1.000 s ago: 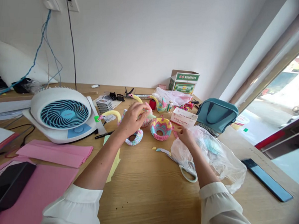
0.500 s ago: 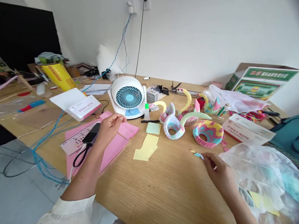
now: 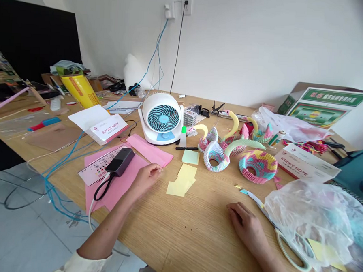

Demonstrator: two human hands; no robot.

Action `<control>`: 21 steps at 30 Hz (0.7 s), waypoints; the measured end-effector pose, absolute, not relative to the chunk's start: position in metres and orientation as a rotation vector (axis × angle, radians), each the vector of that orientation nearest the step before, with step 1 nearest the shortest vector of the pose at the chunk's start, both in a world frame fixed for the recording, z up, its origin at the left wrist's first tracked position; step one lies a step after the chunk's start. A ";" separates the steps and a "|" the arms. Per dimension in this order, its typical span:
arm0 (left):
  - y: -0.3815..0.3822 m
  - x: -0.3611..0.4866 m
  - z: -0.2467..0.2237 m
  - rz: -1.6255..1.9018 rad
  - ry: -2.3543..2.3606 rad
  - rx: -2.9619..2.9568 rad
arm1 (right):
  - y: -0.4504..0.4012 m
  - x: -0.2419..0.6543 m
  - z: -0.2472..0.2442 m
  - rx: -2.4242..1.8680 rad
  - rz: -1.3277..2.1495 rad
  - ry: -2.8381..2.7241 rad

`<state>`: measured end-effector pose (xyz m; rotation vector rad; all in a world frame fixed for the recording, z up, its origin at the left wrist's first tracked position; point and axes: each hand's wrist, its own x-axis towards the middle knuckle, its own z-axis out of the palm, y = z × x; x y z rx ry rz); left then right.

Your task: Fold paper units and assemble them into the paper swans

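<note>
My left hand (image 3: 147,178) hovers by the right edge of the pink paper (image 3: 120,189), its fingers curled together; anything between the fingertips is too small to make out. My right hand (image 3: 245,226) is low over the wooden table, fingers bent and close together, with nothing visible in them. Scissors (image 3: 297,253) with pale handles lie to its right, partly under a clear plastic bag (image 3: 317,212). Small paper scraps (image 3: 244,191) are near the scissor tips. Yellow sticky notes (image 3: 180,184) lie between my hands, with a pale green note (image 3: 190,156) behind them.
A white fan (image 3: 163,119) stands at the back. Folded-paper swans (image 3: 216,156) and a paper bowl (image 3: 258,166) sit right of centre. A power bank (image 3: 120,162) rests on the pink paper. Sticky-note boxes (image 3: 109,128) and a green carton (image 3: 319,108) are farther out.
My left hand has moved right and down, off the pink paper. My right hand has moved left and down, away from the scraps and scissors. The view has shifted slightly.
</note>
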<state>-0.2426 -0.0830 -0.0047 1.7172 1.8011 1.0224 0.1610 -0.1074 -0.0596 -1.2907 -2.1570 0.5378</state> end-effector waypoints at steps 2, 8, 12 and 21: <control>-0.080 -0.224 -0.015 0.986 1.708 1.787 | -0.109 0.159 -0.060 -1.292 0.526 -2.162; -0.077 -0.191 -0.033 0.926 1.682 2.000 | -0.109 0.161 -0.064 -1.246 0.541 -2.167; -0.082 -0.187 -0.034 0.885 1.672 2.116 | -0.108 0.162 -0.066 -1.229 0.544 -2.152; -0.082 -0.182 -0.038 0.906 1.599 2.249 | -0.111 0.157 -0.052 -1.260 0.514 -2.139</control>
